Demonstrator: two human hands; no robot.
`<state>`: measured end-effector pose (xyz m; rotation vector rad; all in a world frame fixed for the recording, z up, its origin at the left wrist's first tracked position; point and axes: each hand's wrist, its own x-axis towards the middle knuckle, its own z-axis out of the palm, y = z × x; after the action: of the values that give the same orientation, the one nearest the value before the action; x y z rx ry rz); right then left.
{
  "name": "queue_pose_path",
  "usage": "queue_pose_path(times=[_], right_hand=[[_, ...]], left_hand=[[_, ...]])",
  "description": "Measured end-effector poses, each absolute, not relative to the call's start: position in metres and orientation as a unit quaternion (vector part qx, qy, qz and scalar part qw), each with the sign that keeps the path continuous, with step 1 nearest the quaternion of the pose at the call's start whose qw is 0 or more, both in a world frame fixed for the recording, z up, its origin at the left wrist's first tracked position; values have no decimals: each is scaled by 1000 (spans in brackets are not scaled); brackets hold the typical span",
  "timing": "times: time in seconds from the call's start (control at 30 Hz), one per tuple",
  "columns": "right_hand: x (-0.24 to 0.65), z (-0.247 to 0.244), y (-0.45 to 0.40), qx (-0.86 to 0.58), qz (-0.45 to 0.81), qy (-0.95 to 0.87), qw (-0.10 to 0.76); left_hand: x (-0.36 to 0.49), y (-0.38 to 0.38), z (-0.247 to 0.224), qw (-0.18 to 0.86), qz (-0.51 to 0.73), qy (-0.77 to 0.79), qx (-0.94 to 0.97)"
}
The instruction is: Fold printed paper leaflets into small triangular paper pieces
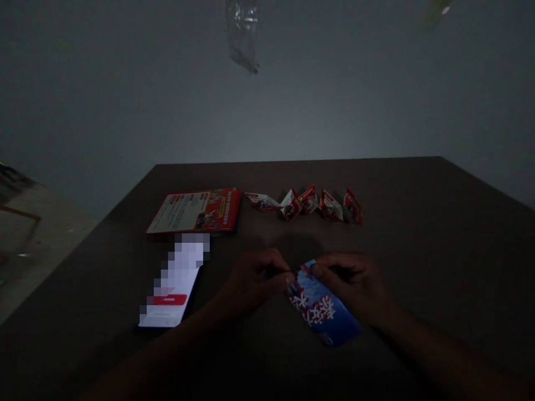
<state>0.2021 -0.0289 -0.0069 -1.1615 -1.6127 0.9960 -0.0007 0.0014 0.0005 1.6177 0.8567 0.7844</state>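
A blue printed paper sheet with white lettering outlined in red is held low in front of me, slanting down to the right. My left hand pinches its upper left corner between thumb and fingers. Close beside it, my right hand grips the top edge, thumb in front. Part of the sheet's right side lies behind the right thumb. Beyond my hands stands a row of several small folded papers, red and white, creased into pointed shapes.
A stack of red and white printed leaflets lies at the back left of the dark table. In front of it is a phone with a lit screen, partly pixelated. A clear plastic piece shows against the grey wall.
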Motion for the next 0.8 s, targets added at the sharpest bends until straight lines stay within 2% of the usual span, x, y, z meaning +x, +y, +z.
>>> queue_pose_path(times=[0.17, 0.4, 0.8], right_hand=[[203, -2, -30, -444, 324, -695, 463], [205, 0, -32, -412, 301, -727, 459], [207, 5, -35, -339, 272, -735, 521]], left_hand=[[-1, -1, 2, 476, 369, 347, 719], [2, -10, 6, 390, 440, 307, 748], [-1, -8, -1, 411, 485, 275, 721]])
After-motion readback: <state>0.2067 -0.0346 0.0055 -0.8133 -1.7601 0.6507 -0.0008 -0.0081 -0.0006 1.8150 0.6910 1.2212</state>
